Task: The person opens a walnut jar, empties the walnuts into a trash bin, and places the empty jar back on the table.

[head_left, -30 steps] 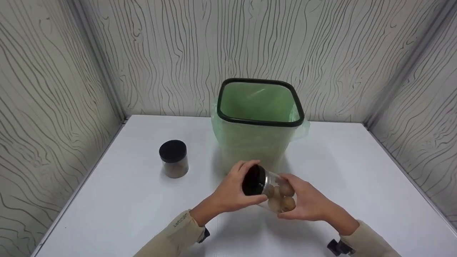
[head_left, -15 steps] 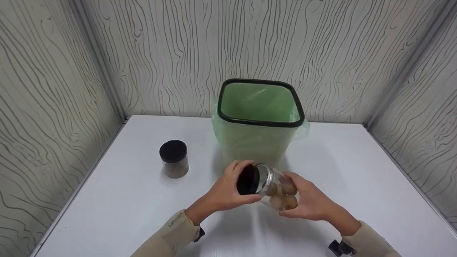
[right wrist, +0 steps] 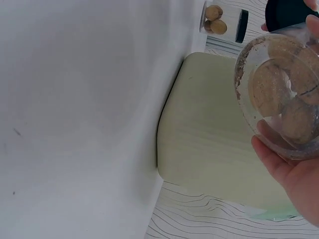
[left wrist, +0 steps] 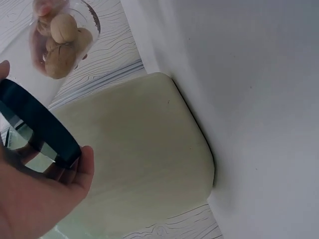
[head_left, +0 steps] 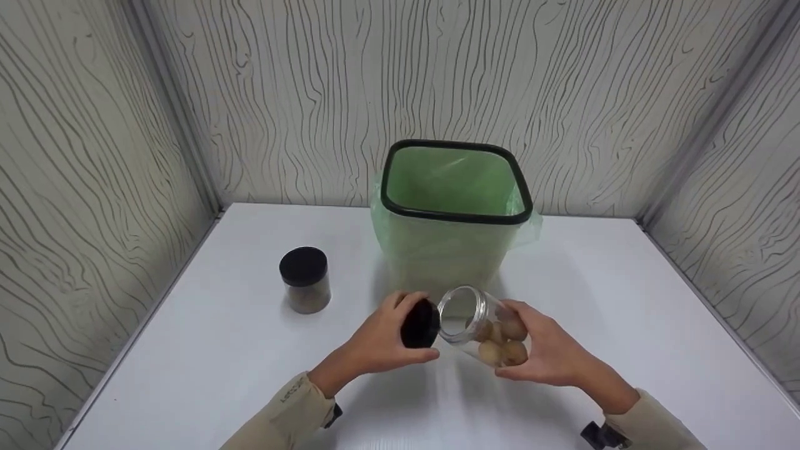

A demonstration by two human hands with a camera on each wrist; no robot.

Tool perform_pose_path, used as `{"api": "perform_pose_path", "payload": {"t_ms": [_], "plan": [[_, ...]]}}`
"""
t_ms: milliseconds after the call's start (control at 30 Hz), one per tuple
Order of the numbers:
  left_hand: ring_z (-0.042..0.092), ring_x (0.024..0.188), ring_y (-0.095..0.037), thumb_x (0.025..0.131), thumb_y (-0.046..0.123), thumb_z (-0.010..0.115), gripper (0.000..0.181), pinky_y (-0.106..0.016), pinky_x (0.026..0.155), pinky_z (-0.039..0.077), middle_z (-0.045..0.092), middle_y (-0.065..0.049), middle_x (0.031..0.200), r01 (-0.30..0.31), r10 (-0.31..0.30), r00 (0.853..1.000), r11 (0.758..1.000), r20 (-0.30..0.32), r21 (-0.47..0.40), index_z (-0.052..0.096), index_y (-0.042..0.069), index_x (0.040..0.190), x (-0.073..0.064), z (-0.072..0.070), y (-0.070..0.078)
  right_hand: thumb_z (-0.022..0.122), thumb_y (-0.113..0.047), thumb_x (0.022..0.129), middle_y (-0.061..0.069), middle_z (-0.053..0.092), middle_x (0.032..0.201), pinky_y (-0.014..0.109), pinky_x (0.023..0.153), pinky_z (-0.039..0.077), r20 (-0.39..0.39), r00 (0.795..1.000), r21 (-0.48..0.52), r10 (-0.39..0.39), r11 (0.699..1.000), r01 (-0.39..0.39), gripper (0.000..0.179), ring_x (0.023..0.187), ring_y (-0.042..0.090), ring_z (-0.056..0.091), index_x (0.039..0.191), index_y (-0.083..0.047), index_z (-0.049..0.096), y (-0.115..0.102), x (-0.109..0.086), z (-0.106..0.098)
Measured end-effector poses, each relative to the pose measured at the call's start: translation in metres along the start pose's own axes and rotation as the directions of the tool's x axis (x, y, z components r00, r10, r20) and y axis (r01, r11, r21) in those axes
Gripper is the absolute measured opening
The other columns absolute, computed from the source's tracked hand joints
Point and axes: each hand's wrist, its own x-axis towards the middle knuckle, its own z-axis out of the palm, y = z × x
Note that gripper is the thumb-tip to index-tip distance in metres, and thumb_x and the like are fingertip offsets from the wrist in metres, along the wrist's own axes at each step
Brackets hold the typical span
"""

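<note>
My left hand (head_left: 378,340) grips a black screw lid (head_left: 420,324) by its edge, just left of an uncovered jar. In the left wrist view the lid (left wrist: 42,124) is tilted, with fingers and thumb around its rim. The clear jar (head_left: 465,312) leans with its mouth toward the lid, a small gap between them. Several brown walnuts (head_left: 503,344) lie toward its base. My right hand (head_left: 550,347) holds this jar around its lower end. Seen from the right wrist, the jar's bottom (right wrist: 271,94) faces the camera, walnuts pressed against it.
Behind the hands stands a pale green bin (head_left: 444,256) with a black rim and a green liner bag. A second jar (head_left: 306,280), black lid on, stands upright on the white table (head_left: 219,350) to the left; walnuts (right wrist: 216,20) show inside it. Patterned walls enclose the table.
The lid has come off the jar and moved left with my left hand. The jar has shifted slightly right in my right hand, its mouth now uncovered.
</note>
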Motion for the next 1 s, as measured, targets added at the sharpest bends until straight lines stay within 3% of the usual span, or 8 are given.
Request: {"api": "perform_pose_path", "payload": {"t_ms": [267,533,767,1000], "plan": [[0.051,0.103,-0.023,0.072,0.064,0.067,0.086,-0.042,0.081,0.048,0.044,-0.012,0.128,0.118,-0.126,0.991,0.983,0.048,0.143,0.043,0.018,0.141,-0.005,-0.006,-0.012,0.085,-0.052,0.06,-0.002,0.051,0.128,0.043,0.087,0.048,0.007,0.999,0.007,0.045,0.999,-0.045,0.096,0.111,0.013,0.052,0.135,-0.01,0.042,-0.001,-0.002,-0.002],[0.049,0.102,-0.027,0.073,0.064,0.067,0.085,-0.043,0.081,0.047,0.048,-0.016,0.121,0.117,-0.138,0.989,0.942,0.046,0.314,0.048,0.011,0.137,-0.004,-0.004,-0.03,0.085,-0.05,0.06,-0.003,0.05,0.129,0.044,0.088,0.048,0.022,0.998,0.021,0.059,0.998,-0.059,0.095,0.112,0.014,0.052,0.136,-0.012,0.041,-0.002,-0.001,-0.003],[0.049,0.103,-0.032,0.076,0.06,0.067,0.084,-0.047,0.08,0.047,0.048,-0.021,0.12,0.12,-0.161,0.985,0.905,0.066,0.407,0.047,0.008,0.138,-0.005,-0.003,-0.044,0.091,-0.029,0.056,-0.009,0.052,0.125,0.039,0.087,0.048,-0.009,1.0,0.013,-0.02,1.0,0.02,0.093,0.108,0.009,0.053,0.134,-0.013,0.042,0.001,0.0,-0.001],[0.049,0.097,-0.032,0.076,0.057,0.068,0.083,-0.045,0.079,0.047,0.05,-0.022,0.114,0.091,-0.155,0.983,0.871,0.094,0.483,0.049,0.004,0.137,-0.005,-0.002,-0.054,0.09,-0.036,0.058,-0.01,0.051,0.126,0.042,0.087,0.048,-0.002,1.0,0.015,-0.002,1.0,0.002,0.093,0.109,0.008,0.052,0.134,-0.013,0.042,0.001,-0.001,-0.003]]}}
